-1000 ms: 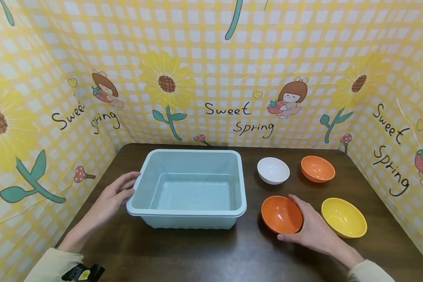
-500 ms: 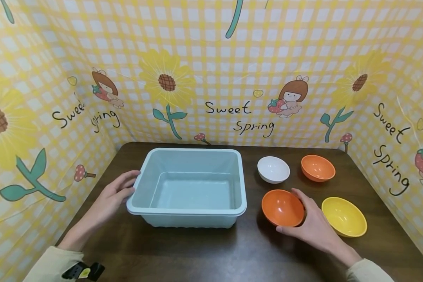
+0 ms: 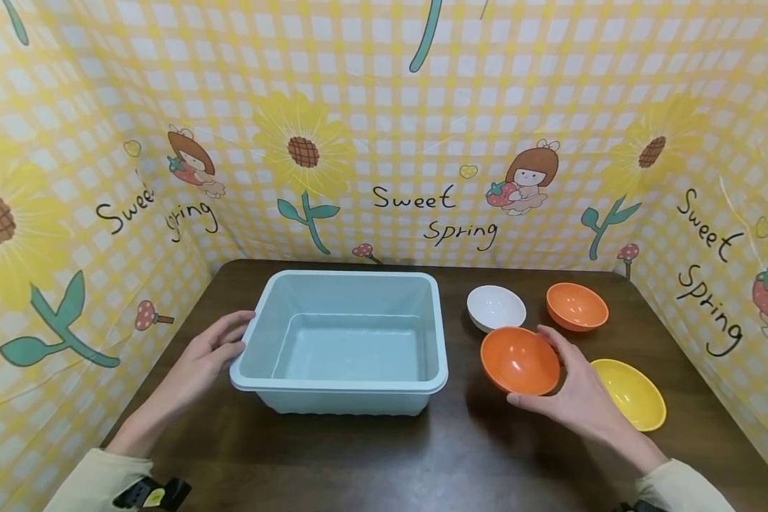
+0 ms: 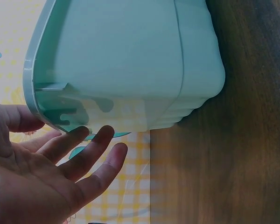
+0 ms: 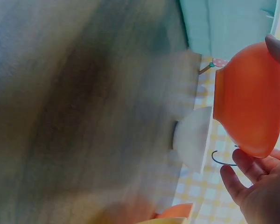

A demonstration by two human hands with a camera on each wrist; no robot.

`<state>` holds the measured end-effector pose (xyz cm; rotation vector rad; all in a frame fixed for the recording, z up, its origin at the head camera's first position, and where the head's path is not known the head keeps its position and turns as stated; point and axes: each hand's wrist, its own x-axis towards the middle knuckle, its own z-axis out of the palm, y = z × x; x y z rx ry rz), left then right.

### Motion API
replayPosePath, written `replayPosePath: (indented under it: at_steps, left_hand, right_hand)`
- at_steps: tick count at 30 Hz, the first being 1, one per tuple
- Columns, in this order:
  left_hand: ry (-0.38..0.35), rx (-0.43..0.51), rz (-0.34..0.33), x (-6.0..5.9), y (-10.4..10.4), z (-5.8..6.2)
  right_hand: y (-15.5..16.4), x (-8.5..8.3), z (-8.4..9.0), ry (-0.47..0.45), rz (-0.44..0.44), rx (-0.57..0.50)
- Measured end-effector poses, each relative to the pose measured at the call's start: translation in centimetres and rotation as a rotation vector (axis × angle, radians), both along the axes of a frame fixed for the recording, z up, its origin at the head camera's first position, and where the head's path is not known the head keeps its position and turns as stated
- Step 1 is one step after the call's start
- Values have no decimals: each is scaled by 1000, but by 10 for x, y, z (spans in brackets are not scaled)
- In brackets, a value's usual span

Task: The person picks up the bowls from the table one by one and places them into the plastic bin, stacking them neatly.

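My right hand [image 3: 582, 395] holds an orange bowl [image 3: 520, 361] by its right side, thumb at the near rim and fingers at the far side. The bowl is off the table, as its gap from the tabletop in the right wrist view shows. At the left, my left hand [image 3: 208, 355] touches the outside of a light blue plastic basin [image 3: 339, 386] near its rim. In the left wrist view its fingers [image 4: 91, 156] are spread and loosely bent beside the basin wall, none hooked over the rim. Nothing lies inside the basin.
Behind the held bowl stands a white bowl [image 3: 496, 308], with another orange bowl [image 3: 577, 307] to its right. A yellow bowl [image 3: 633, 395] sits partly hidden behind my right hand. The dark wooden table [image 3: 358, 462] is enclosed by yellow checked cloth [image 3: 384, 128].
My right hand has raised the orange bowl from the table and moved it away from me and slightly right. The left hand and basin have stayed put.
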<state>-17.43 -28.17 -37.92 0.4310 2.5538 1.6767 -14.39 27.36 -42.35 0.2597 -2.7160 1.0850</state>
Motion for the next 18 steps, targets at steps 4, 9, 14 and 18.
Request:
replayPosePath:
  at_steps: [4,9,14,18]
  left_hand:
    - [0,-13,4,0,0,0]
    - [-7,-12,10,-1,1,0]
    - [-13,-6,14,-1,2,-1]
    - [-12,-12,17,-2,2,-1]
  right_hand:
    - [-1,-1,8,-12,-3,1]
    - [-2,-1,14,-17,-11,9]
    - [-3,0,19,-24,-15,2]
    - [-6,0,23,-25,-18,9]
